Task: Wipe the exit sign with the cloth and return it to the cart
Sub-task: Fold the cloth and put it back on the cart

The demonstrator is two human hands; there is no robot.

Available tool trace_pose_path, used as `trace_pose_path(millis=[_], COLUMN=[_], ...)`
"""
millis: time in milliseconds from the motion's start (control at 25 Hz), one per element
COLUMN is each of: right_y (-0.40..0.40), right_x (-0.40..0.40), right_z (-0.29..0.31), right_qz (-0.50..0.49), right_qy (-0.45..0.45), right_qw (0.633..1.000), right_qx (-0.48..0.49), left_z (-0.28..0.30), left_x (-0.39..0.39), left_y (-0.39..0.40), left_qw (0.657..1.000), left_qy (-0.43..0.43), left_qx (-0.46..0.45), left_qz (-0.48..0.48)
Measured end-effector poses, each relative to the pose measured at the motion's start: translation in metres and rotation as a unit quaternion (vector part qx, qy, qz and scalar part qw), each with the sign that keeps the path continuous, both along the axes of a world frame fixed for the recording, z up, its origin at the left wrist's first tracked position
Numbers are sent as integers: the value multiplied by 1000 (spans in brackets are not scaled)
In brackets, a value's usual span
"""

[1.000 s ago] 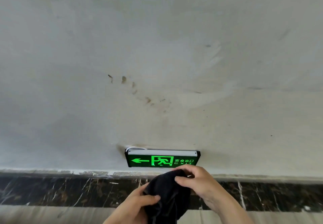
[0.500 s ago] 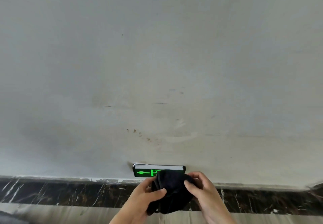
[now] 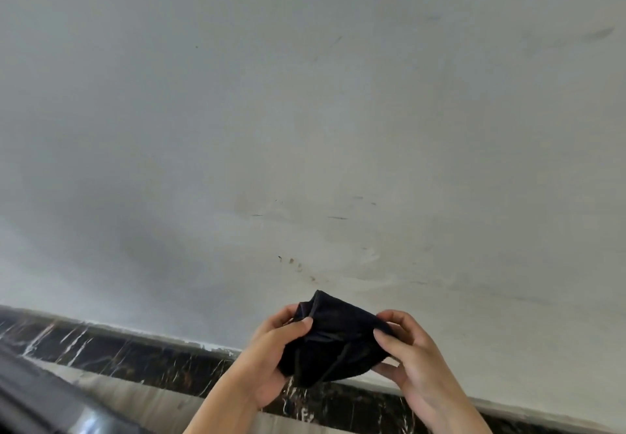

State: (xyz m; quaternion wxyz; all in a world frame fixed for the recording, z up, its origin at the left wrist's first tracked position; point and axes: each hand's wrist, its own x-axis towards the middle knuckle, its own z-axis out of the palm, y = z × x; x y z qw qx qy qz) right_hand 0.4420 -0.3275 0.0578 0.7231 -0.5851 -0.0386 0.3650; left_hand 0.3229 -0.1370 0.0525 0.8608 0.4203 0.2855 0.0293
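Black cloth point(image 3: 333, 342) sits bunched between both hands, raised in front of a scuffed grey-white wall point(image 3: 305, 129). On one side the left hand point(image 3: 271, 362) reaches up from below, palm turned inward, thumb pressed across the near face of the fabric and fingers curled behind its upper left corner. Opposite it the right hand point(image 3: 418, 362) pinches the right edge, thumb in front and fingers wrapped around the back, wrist angled toward the lower right. Below the hands runs a dark veined marble skirting point(image 3: 135, 352). The exit sign does not show in this view.
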Motion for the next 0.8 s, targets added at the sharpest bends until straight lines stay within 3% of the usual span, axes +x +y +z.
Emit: trace_pose_path(millis=[200, 400, 640, 800], right_y=[32, 109, 227, 295], right_x=[-2, -21, -91, -156], right_z=[4, 15, 33, 28], right_qz=[49, 122, 293, 373], right_qy=[-6, -1, 33, 28], right_qw=[998, 991, 953, 926], right_qx=[26, 45, 73, 54], left_z=[11, 24, 31, 27], left_x=[-24, -76, -188, -252], left_y=[22, 66, 119, 135], left_qw=[994, 972, 915, 872], left_qy=[21, 37, 66, 107], left_qx=[103, 177, 214, 187], left_qz=[36, 150, 336, 440])
